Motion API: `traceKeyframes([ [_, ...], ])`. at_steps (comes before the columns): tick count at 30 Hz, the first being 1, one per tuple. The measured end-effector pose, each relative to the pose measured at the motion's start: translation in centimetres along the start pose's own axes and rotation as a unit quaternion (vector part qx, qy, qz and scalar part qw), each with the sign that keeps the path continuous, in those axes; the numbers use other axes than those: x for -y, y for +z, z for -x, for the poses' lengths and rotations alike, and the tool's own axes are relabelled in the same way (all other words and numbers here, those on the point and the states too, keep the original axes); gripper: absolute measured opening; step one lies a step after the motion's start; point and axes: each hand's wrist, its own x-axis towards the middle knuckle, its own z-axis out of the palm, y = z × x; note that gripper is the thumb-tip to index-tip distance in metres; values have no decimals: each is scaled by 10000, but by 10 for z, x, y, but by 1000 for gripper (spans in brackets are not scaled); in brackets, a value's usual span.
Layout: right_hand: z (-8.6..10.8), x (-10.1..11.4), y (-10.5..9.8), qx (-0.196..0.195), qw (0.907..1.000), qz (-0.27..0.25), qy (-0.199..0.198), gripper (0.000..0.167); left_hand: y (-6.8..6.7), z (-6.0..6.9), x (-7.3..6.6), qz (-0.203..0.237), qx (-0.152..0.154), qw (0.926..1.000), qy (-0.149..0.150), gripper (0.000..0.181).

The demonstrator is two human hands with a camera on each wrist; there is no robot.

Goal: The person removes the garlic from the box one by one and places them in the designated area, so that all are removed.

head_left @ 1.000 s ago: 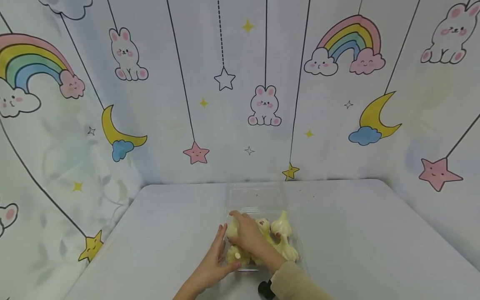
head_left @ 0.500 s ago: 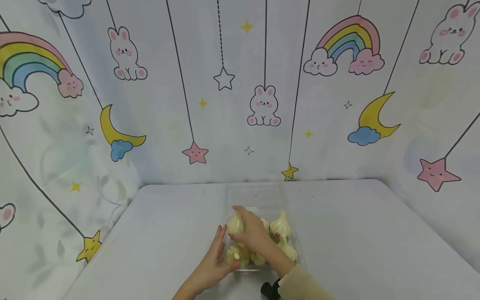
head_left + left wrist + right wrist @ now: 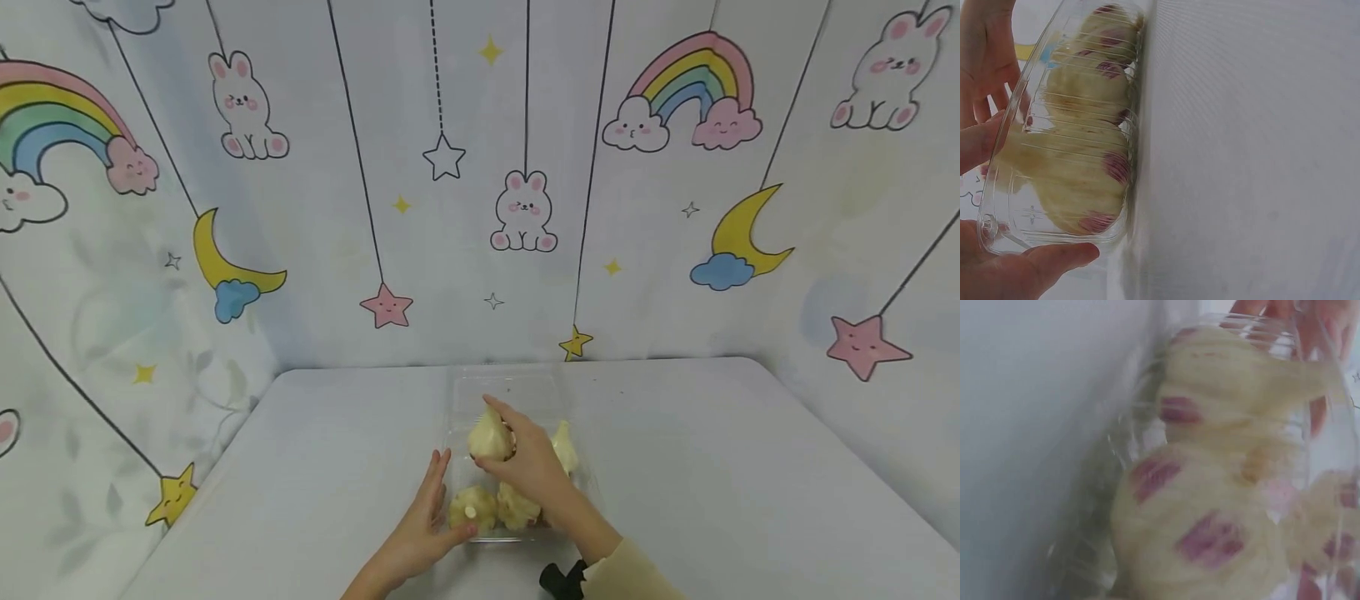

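Note:
Several pale garlic bulbs (image 3: 473, 508) with purple patches (image 3: 1212, 539) lie in a clear plastic box (image 3: 495, 540), its lid laid back behind it. My right hand (image 3: 536, 458) pinches one bulb (image 3: 489, 437) between thumb and fingers, over the back left part of the box. Against the box's left side and front corner rests my left hand (image 3: 420, 525), fingers straight and thumb along the front edge. In the left wrist view, the left hand (image 3: 1016, 269) touches the box wall from outside, with bulbs (image 3: 1082, 187) showing through it.
A white table (image 3: 337, 450) extends around the box. Behind it hangs a pale cloth (image 3: 450, 250) printed with rabbits, stars and rainbows. A black object (image 3: 558, 581) sits by the right sleeve (image 3: 630, 575), near the bottom of the head view.
My right hand has lifted the bulb from the left part of the box and moved it back and to the right. The left hand has stayed at the box's side.

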Motion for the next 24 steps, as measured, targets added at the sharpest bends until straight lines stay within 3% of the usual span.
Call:
traceKeyframes([
  [6, 5, -4, -13, -202, 9998, -28, 75, 80, -1, 0, -1, -32, 11, 10000, -10, 96],
  [15, 13, -3, -31, -256, 9967, -456, 614, 80, -2, 0, -3, -54, 67, 10000, 23, 96],
  [24, 19, -15, -51, -381, 9968, 130, 686, 81, -1, 1, -4, -63, 20, 10000, -43, 97],
])
